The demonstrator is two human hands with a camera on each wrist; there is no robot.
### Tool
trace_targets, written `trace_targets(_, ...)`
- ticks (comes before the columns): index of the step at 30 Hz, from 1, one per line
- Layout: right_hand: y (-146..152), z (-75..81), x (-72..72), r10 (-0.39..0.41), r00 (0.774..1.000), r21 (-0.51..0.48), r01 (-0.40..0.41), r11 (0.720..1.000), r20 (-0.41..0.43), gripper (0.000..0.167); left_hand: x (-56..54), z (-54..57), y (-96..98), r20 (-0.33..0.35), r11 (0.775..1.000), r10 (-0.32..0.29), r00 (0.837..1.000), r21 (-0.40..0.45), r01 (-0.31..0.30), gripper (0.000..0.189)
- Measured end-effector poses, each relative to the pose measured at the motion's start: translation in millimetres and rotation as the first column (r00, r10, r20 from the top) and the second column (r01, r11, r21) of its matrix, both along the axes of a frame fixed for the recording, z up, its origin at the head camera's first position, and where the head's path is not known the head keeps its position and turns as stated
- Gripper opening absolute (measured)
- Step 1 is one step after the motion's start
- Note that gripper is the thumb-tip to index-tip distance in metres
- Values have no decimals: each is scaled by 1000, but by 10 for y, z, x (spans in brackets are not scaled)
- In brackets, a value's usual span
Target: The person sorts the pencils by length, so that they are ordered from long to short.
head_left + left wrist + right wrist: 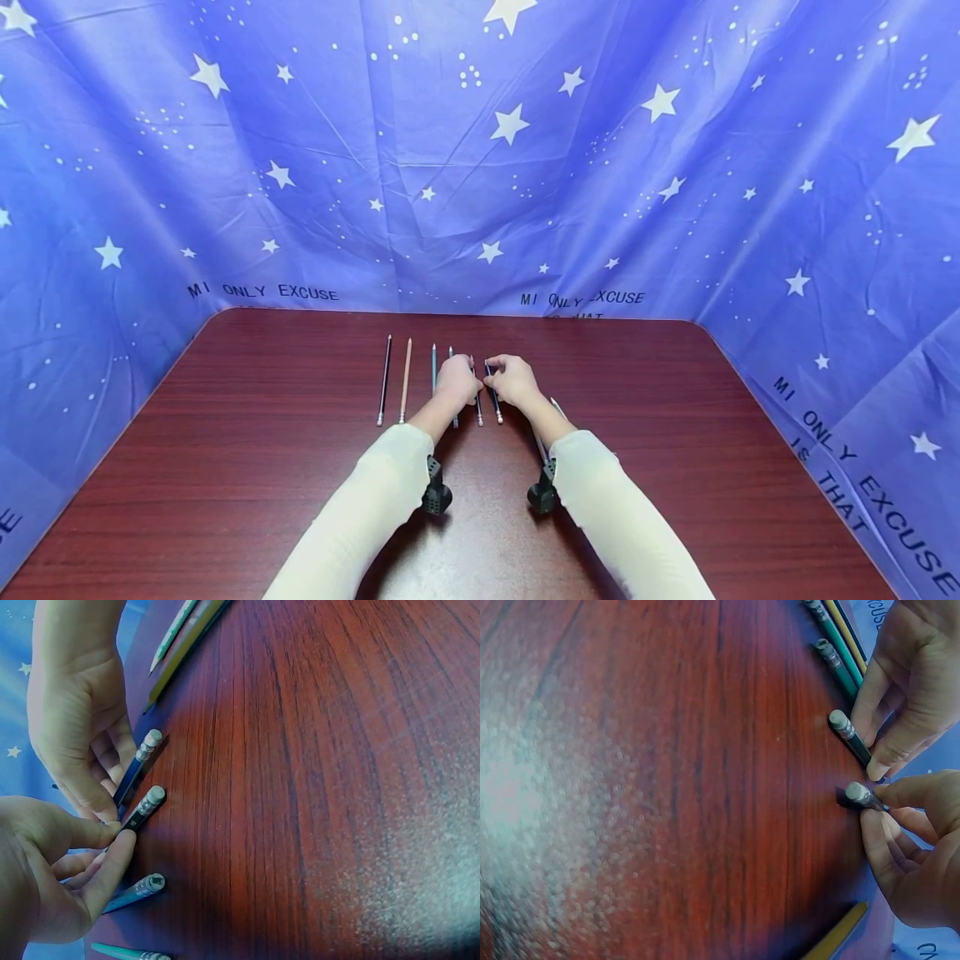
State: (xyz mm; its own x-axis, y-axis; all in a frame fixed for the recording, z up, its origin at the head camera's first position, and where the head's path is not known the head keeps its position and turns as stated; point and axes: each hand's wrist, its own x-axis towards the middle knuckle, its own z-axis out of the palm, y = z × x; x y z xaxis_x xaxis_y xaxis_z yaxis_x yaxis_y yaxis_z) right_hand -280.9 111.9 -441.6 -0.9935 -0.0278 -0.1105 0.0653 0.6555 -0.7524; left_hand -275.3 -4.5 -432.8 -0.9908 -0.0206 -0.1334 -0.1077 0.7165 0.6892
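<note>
My left hand [459, 380] pinches a black pencil [136, 817] between thumb and fingers, its white eraser end toward me. Close on its right, my right hand [514, 380] pinches a dark blue pencil [496, 407] in its fingertips, also with the eraser end nearer me. The hands nearly touch at the fingers. Partly covered by my left hand is a blue-green pencil [135, 893], and left of it lies a teal pencil [433, 365]. Farther left, a tan pencil [406, 381] and a dark pencil [385, 379] lie roughly parallel, tips pointing away.
Beneath my right forearm, other pencils lie partly hidden, among them a yellow pencil [838, 930] and a pale-tipped green one [171, 637]. The reddish-brown table [247, 467] meets a blue star-printed curtain [450, 167] at the back and sides.
</note>
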Motion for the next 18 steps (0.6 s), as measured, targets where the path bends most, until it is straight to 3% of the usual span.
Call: trace_targets(18, -10, -10, -27, 1, 1000, 55, 0, 998, -22, 33, 2, 9, 5, -17, 999, -9, 1000, -48, 8, 38)
